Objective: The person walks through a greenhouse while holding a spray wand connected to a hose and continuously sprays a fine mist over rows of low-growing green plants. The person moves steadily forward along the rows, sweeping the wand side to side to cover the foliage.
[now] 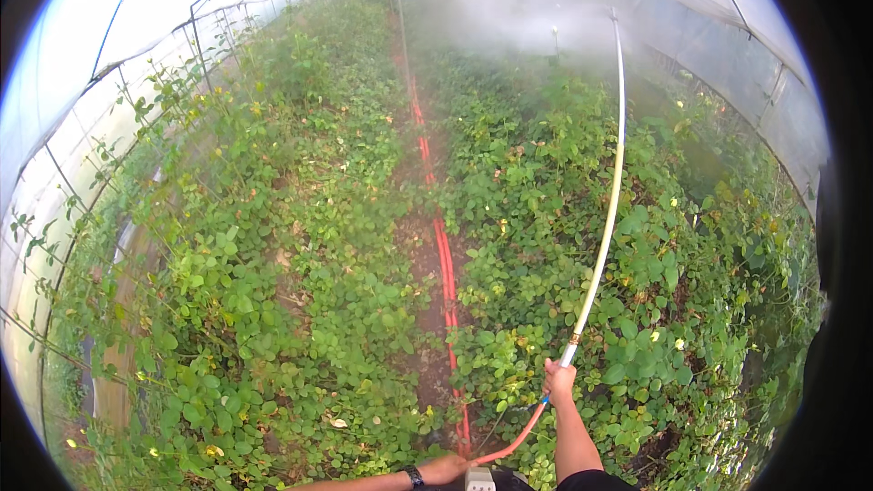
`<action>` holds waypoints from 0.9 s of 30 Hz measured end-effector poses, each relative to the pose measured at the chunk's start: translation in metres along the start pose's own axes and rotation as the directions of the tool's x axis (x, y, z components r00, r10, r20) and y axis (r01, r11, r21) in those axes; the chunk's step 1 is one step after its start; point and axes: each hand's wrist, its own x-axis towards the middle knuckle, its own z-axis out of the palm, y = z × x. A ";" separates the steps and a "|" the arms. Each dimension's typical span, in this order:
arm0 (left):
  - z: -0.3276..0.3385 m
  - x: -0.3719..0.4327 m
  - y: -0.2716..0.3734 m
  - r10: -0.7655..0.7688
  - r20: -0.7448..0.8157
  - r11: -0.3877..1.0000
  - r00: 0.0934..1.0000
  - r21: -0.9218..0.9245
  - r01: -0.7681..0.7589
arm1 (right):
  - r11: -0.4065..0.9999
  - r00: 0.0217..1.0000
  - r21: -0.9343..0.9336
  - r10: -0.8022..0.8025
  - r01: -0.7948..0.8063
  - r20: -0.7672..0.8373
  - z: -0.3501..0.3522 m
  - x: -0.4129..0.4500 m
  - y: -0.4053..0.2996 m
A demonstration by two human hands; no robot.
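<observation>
My right hand is closed around the grip end of a long pale spray lance, just below a brass-coloured fitting. The lance reaches up and away over the plants, and white mist spreads from its far end. From under that hand a red hose curves down to my left hand, which appears to hold it at the bottom edge. A dark watch is on the left wrist. Part of the left fingers is hidden.
Leafy rose-like bushes grow on both sides of a narrow soil path. Along it lie lengths of red hose. A thin metal post stands mid-path. Plastic greenhouse sheeting and frame bars enclose the sides.
</observation>
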 end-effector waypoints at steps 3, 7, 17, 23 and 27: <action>-0.002 -0.003 0.005 -0.109 0.048 0.983 0.993 0.155 0.100 | 1.000 1.000 -0.010 -0.007 0.007 -0.008 -0.010 -0.007 -0.001; -0.009 -0.012 0.004 -0.015 0.016 0.997 1.000 0.074 0.014 | 1.000 1.000 -0.023 0.001 0.000 0.026 -0.007 -0.013 -0.015; -0.018 -0.006 -0.032 0.112 0.006 0.994 0.994 -0.001 -0.112 | 0.983 0.999 -0.183 -0.005 -0.001 -0.033 0.014 -0.017 -0.001; -0.031 -0.028 0.004 0.042 -0.077 0.991 0.996 -0.126 -0.052 | 0.961 0.984 -0.242 -0.161 0.138 -0.078 0.037 0.018 -0.001; -0.039 -0.038 0.021 0.199 -0.115 0.916 0.973 -0.330 -0.227 | 0.918 0.936 -0.208 -0.351 0.337 -0.032 0.070 0.047 -0.022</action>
